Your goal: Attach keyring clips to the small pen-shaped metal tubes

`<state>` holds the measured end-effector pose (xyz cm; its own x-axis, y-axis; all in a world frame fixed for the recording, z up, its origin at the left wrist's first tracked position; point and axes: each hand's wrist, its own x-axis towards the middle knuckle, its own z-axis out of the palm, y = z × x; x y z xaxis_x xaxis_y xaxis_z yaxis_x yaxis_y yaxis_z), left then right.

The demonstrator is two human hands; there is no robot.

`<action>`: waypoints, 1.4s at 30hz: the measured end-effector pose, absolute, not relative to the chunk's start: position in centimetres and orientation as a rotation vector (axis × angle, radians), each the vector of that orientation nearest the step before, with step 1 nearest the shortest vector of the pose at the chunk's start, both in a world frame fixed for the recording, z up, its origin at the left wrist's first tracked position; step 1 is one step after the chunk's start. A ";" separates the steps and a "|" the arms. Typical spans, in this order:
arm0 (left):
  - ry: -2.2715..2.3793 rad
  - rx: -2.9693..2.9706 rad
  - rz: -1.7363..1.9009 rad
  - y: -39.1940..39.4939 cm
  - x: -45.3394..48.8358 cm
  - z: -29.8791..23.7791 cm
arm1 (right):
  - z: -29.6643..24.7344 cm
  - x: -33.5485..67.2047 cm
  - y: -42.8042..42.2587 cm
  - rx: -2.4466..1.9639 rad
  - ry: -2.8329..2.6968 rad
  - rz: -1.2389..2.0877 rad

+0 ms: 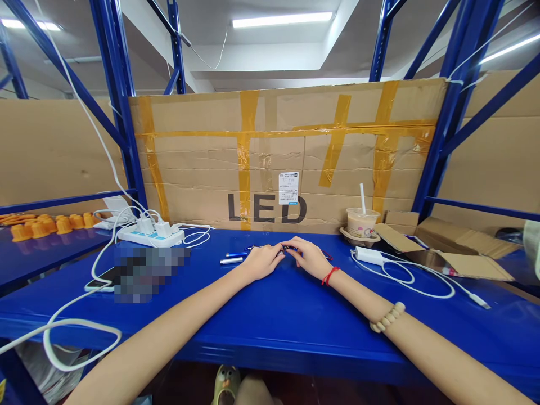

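My left hand point(264, 261) and my right hand point(310, 257) meet at the fingertips over the middle of the blue shelf top. Both are closed, with fingers pinched at a small dark, pen-like thing point(289, 247) that they mostly cover. To the left of my left hand lie a blue pen point(235, 255) and a silver pen point(231, 261), side by side. Behind my right hand pokes out a slim dark-red, pen-like end point(327, 255). How far these run beneath the hands is hidden.
At left stand a white power strip point(149, 234) with plugs, a phone point(101, 279) and a looping white cable point(82, 322). On the right are a drink cup point(363, 222) in a carrier, a white adapter point(368, 255) with cable and an open carton point(458, 247). Cardboard point(198, 169) closes the back.
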<state>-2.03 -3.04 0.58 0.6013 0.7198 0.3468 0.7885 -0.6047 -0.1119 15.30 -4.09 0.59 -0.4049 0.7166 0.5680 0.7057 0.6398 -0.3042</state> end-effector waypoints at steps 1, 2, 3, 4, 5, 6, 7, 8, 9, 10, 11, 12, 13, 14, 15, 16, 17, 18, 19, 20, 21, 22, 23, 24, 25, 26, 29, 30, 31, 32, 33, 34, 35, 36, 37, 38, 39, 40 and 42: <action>-1.238 -2.574 -0.392 -3.0 -2.0 0.6 | 0.5 15.3 -4.0 -1.105 -2.178 0.019; -1.237 -2.570 -0.394 -3.0 -2.0 0.5 | 0.5 15.4 -4.0 -1.108 -2.176 0.017; -1.232 -2.567 -0.397 -3.0 -2.0 0.5 | 0.5 15.4 -4.0 -1.108 -2.176 0.015; -1.226 -2.565 -0.401 -3.0 -2.1 0.6 | 0.5 15.4 -4.0 -1.106 -2.176 0.013; -1.222 -2.564 -0.404 -3.0 -2.1 0.6 | 0.5 15.4 -4.0 -1.102 -2.176 0.010; -1.222 -2.565 -0.402 -3.0 -2.1 0.6 | 0.5 15.3 -4.0 -1.099 -2.176 0.007; -1.224 -2.567 -0.399 -3.1 -2.1 0.6 | 0.5 15.3 -4.0 -1.098 -2.174 0.003; -1.230 -2.569 -0.394 -3.1 -2.0 0.7 | 0.6 15.3 -4.1 -1.098 -2.171 -0.002; -1.237 -2.571 -0.389 -3.2 -2.0 0.7 | 0.6 15.2 -4.2 -1.100 -2.168 -0.007; -1.242 -2.571 -0.384 -3.2 -2.0 0.7 | 0.7 15.2 -4.2 -1.103 -2.165 -0.013; -1.247 -2.570 -0.380 -3.2 -2.0 0.7 | 0.7 15.2 -4.2 -1.104 -2.164 -0.019; -1.248 -2.569 -0.380 -3.2 -2.0 0.8 | 0.7 15.1 -4.3 -1.105 -2.163 -0.025; -1.246 -2.569 -0.382 -3.2 -2.0 0.8 | 0.7 15.1 -4.3 -1.106 -2.162 -0.031; -1.243 -2.571 -0.384 -3.2 -2.0 0.7 | 0.7 15.1 -4.3 -1.109 -2.162 -0.035; -1.240 -2.573 -0.386 -3.2 -2.0 0.7 | 0.7 15.1 -4.3 -1.113 -2.162 -0.038; -1.238 -2.576 -0.388 -3.1 -2.0 0.7 | 0.7 15.1 -4.3 -1.118 -2.161 -0.040; -1.236 -2.577 -0.391 -3.1 -2.0 0.7 | 0.7 15.1 -4.2 -1.122 -2.161 -0.040; -1.235 -2.578 -0.394 -3.1 -2.0 0.7 | 0.7 15.1 -4.2 -1.124 -2.161 -0.038; -1.235 -2.579 -0.396 -3.1 -2.1 0.7 | 0.6 15.1 -4.2 -1.125 -2.163 -0.036; -1.233 -2.581 -0.397 -3.1 -2.1 0.7 | 0.6 15.1 -4.2 -1.124 -2.164 -0.033; -1.230 -2.582 -0.399 -3.1 -2.1 0.7 | 0.6 15.1 -4.2 -1.122 -2.166 -0.030; -1.228 -2.582 -0.399 -3.1 -2.1 0.7 | 0.6 15.1 -4.2 -1.120 -2.168 -0.027; -1.226 -2.583 -0.399 -3.1 -2.1 0.6 | 0.6 15.1 -4.2 -1.119 -2.170 -0.026; -1.223 -2.582 -0.401 -3.1 -2.1 0.6 | 0.6 15.2 -4.2 -1.119 -2.172 -0.025; -1.221 -2.578 -0.404 -3.1 -2.1 0.6 | 0.6 15.2 -4.2 -1.121 -2.174 -0.025; -1.216 -2.576 -0.407 -3.1 -2.1 0.6 | 0.6 15.2 -4.2 -1.123 -2.175 -0.025; -1.202 -2.565 -0.421 -3.0 -2.1 0.5 | 0.6 15.1 -4.3 -1.135 -2.172 -0.029; -1.197 -2.564 -0.424 -3.0 -2.1 0.5 | 0.6 15.1 -4.3 -1.136 -2.171 -0.031; -1.193 -2.564 -0.428 -2.9 -2.1 0.4 | 0.6 15.1 -4.3 -1.137 -2.170 -0.032; -1.189 -2.564 -0.431 -2.9 -2.2 0.4 | 0.6 15.1 -4.3 -1.136 -2.170 -0.033; -1.186 -2.564 -0.432 -2.9 -2.2 0.4 | 0.7 15.2 -4.3 -1.136 -2.170 -0.034; -1.182 -2.565 -0.432 -2.8 -2.1 0.4 | 0.7 15.2 -4.3 -1.137 -2.171 -0.034; -1.182 -2.565 -0.433 -2.8 -2.1 0.3 | 0.6 15.2 -4.3 -1.139 -2.172 -0.036; -1.182 -2.563 -0.434 -2.8 -2.1 0.3 | 0.6 15.2 -4.3 -1.140 -2.173 -0.040; -1.183 -2.562 -0.435 -2.8 -2.1 0.3 | 0.6 15.2 -4.3 -1.140 -2.174 -0.043; -1.183 -2.562 -0.435 -2.8 -2.1 0.3 | 0.6 15.2 -4.2 -1.137 -2.176 -0.047; -1.184 -2.561 -0.436 -2.8 -2.1 0.3 | 0.6 15.2 -4.2 -1.135 -2.178 -0.050; -1.184 -2.560 -0.435 -2.7 -2.1 0.3 | 0.6 15.2 -4.2 -1.132 -2.178 -0.052; -1.182 -2.556 -0.436 -2.7 -2.1 0.2 | 0.6 15.2 -4.2 -1.130 -2.176 -0.053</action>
<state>-2.12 -2.71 0.23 0.6173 0.6845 0.3878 0.7725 -0.6208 -0.1339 15.20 -4.16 0.59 -0.3957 0.7108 0.5815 0.7381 0.6229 -0.2593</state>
